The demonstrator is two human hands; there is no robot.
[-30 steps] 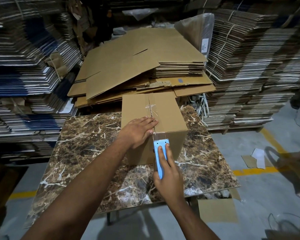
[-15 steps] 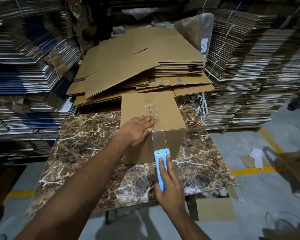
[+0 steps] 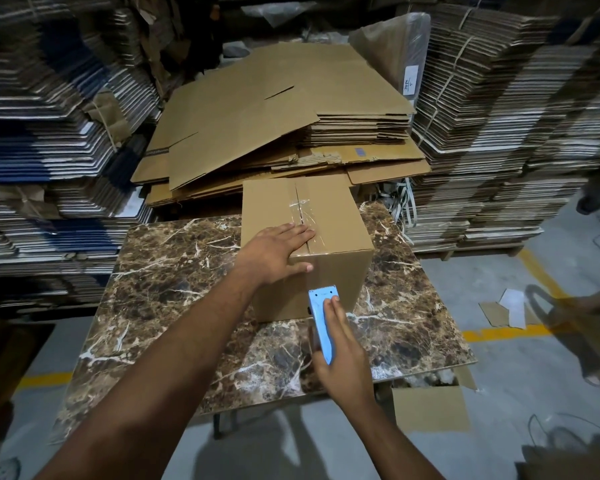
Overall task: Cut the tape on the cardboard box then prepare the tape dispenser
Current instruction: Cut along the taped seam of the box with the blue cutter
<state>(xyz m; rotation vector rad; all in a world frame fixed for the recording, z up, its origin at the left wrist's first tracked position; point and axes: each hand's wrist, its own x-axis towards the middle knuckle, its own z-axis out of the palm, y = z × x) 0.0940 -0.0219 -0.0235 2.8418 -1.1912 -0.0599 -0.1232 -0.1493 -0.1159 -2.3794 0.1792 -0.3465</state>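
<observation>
I have the cardboard box (image 3: 305, 244) standing on the marble-patterned bench (image 3: 174, 292), its taped seam running away from me along the middle of the top. My left hand (image 3: 274, 254) lies flat with spread fingers on the near left part of the top, thumb hooked over the front edge, holding the box down. My right hand (image 3: 343, 355) is wrapped around the blue tape dispenser (image 3: 323, 323), two fingers laid along its back; its toothed blade sits against the box's front face, below the top edge and in line with the seam. The clear tape (image 3: 303, 216) is hard to trace on that face. As I judge it, the cut turns on this: the dispenser's long axis points up the front face toward the seam.
</observation>
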